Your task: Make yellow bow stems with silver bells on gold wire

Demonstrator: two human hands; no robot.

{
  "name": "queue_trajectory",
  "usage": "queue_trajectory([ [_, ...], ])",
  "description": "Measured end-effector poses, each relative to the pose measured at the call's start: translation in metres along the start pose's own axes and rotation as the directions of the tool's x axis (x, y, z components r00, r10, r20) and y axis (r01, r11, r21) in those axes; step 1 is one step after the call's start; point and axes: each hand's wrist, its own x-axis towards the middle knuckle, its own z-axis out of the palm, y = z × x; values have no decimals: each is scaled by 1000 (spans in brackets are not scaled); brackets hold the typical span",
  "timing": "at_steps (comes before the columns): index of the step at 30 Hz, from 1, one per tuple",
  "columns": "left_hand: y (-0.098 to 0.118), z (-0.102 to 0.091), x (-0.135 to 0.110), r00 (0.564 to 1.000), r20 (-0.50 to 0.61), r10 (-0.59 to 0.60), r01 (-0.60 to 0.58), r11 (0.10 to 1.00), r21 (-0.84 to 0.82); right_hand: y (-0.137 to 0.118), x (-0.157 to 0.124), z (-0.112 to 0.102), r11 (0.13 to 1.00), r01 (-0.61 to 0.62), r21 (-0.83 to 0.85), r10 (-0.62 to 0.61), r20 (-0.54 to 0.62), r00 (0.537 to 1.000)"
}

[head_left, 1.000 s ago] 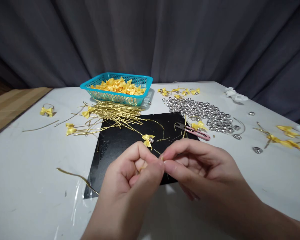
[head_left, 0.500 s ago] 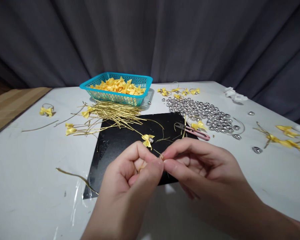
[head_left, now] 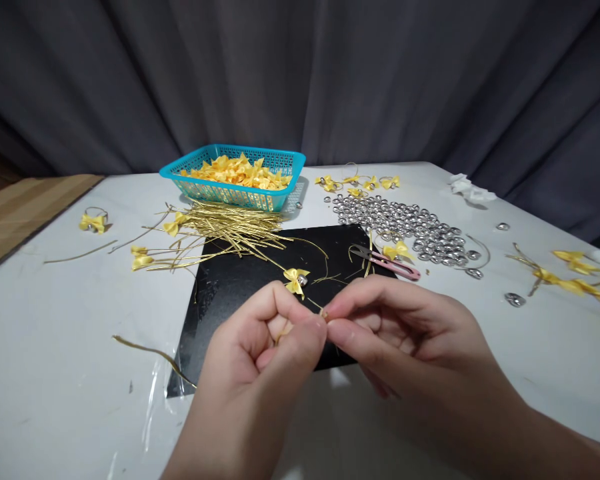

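Observation:
My left hand (head_left: 267, 357) and my right hand (head_left: 405, 340) meet fingertip to fingertip over the front of a black mat (head_left: 245, 303). Both are closed in a pinch on a thin gold cord (head_left: 323, 313), most of it hidden by the fingers. A bit of gold also shows inside the curled left fingers. Just beyond the left fingertips lies a yellow ribbon bow (head_left: 294, 280) with a silver bead (head_left: 303, 281); whether it joins the held cord I cannot tell. Pink-handled thread snips (head_left: 393, 264) rest past my right hand.
A turquoise basket (head_left: 230, 196) of yellow bows stands at the back. Before it lies a heap of gold cords (head_left: 235, 227). Silver beads (head_left: 405, 227) spread at the right. Finished-looking bows (head_left: 357, 183) and loose cord (head_left: 153, 351) are scattered on the white table (head_left: 70, 320).
The hands stay almost in place, with only a slight shift of the pinched fingertips. Everything on the table looks unchanged.

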Motion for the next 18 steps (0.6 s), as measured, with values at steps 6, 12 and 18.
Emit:
queue_trajectory([
  [6,1,0,-1,1000,21,-9,8,1000,11,1,1,-1,1000,20,-3,-20,16,1000],
  [12,3,0,-1,1000,24,-17,17,1000,16,3,2,-1,1000,23,-14,-23,14,1000],
  [18,1,0,-1,1000,11,-8,8,1000,14,4,0,-1,998,35,-56,-35,4,999],
])
